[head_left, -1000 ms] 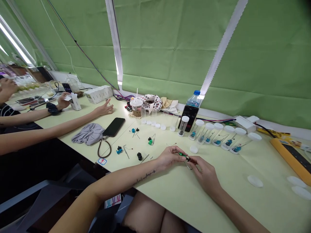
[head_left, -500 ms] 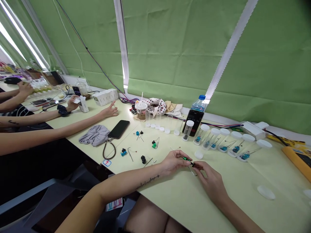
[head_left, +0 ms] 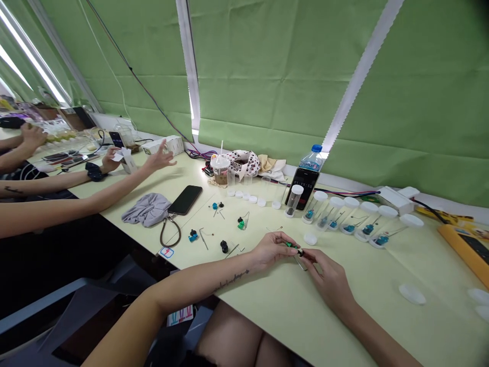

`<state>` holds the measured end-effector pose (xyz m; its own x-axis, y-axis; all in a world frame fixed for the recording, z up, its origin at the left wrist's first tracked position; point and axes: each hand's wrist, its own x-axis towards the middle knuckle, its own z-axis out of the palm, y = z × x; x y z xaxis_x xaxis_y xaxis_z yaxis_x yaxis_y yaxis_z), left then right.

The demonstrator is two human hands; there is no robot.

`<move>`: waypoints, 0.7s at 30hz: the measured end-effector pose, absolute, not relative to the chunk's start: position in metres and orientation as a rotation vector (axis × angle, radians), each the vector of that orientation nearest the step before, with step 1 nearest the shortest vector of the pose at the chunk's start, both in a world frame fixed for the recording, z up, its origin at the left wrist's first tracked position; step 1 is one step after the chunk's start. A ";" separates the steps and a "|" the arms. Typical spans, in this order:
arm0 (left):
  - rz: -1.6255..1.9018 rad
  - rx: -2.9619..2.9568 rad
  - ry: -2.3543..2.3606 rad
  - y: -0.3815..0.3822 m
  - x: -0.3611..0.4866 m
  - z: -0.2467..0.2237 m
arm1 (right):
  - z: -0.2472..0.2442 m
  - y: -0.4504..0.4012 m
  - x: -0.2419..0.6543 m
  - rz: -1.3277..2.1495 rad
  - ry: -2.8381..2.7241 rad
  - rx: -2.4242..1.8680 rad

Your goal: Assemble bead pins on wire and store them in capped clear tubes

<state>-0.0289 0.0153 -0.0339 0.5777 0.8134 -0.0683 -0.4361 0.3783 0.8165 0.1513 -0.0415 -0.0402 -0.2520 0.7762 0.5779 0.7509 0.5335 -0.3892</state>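
My left hand (head_left: pixel 274 251) pinches a small green part (head_left: pixel 291 245) just above the table. My right hand (head_left: pixel 330 278) is closed on a small black part (head_left: pixel 300 252), touching or close against the green one. Below my fingertips slants a thin metal rod (head_left: pixel 300 263); which hand holds it is hidden. To the left lie similar loose pieces: a green and black part (head_left: pixel 241 223), a blue and black part (head_left: pixel 193 235) and a black knob-like part (head_left: pixel 224 246). Thin bent metal keys lie beside them. A round white cap (head_left: pixel 310 238) rests beyond my hands.
Clear tubes with white caps (head_left: pixel 349 216) stand in a row behind, several with blue parts inside. A phone with a timer (head_left: pixel 302 188) leans against a bottle (head_left: pixel 312 159). At left, a co-worker's hand (head_left: pixel 160 157) reaches over the table; another holds a white box (head_left: pixel 128 160).
My hands keep their grip, with the green and black parts turned slightly. The co-worker's reaching hand has lifted and moved left. The whole view has shifted a little.
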 end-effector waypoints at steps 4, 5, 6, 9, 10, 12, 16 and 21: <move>0.840 0.841 0.526 0.015 -0.028 -0.034 | -0.040 -0.042 0.151 0.056 -2.033 -1.242; 0.839 0.837 0.530 0.015 -0.028 -0.033 | -0.040 -0.042 0.151 0.059 -2.031 -1.246; 0.839 0.837 0.533 0.015 -0.028 -0.033 | -0.039 -0.042 0.151 0.063 -2.030 -1.249; 0.844 0.846 0.538 0.014 -0.028 -0.031 | -0.039 -0.042 0.150 0.067 -2.024 -1.245; 0.845 0.845 0.541 0.014 -0.028 -0.030 | -0.039 -0.042 0.149 0.065 -2.023 -1.246; 0.848 0.834 0.546 0.014 -0.029 -0.028 | -0.039 -0.042 0.149 0.059 -2.018 -1.254; 0.854 0.826 0.535 0.015 -0.029 -0.027 | -0.040 -0.041 0.150 0.046 -1.988 -1.268; 0.835 0.832 0.521 0.016 -0.029 -0.029 | -0.038 -0.042 0.150 0.012 -1.996 -1.221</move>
